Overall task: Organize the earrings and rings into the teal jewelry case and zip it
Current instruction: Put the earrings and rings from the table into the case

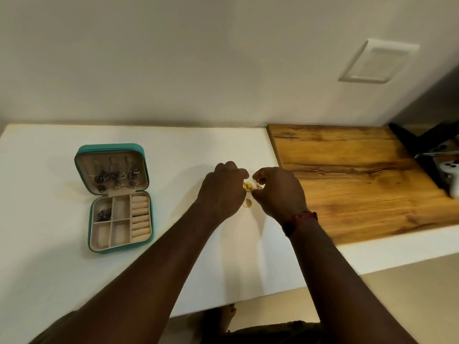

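Note:
The teal jewelry case (84, 155) lies open on the white table at the left. Dark earrings (116, 176) hang in its lid, and one more dark piece (104, 213) sits in a lower compartment beside the empty ring rolls (140, 216). Right of the case, my left hand (222, 188) and my right hand (279, 192) meet over a small pile of gold jewelry. A gold ornate earring (247, 186) shows between the curled fingers of both hands, and both seem to pinch it. A gold ring (247, 203) lies on the table just below them.
A wooden board (360, 177) covers the table's right part. On its far right edge sit dark and white objects (444, 165). A white wall plate (377, 62) is on the wall behind. The table's front edge runs below my forearms.

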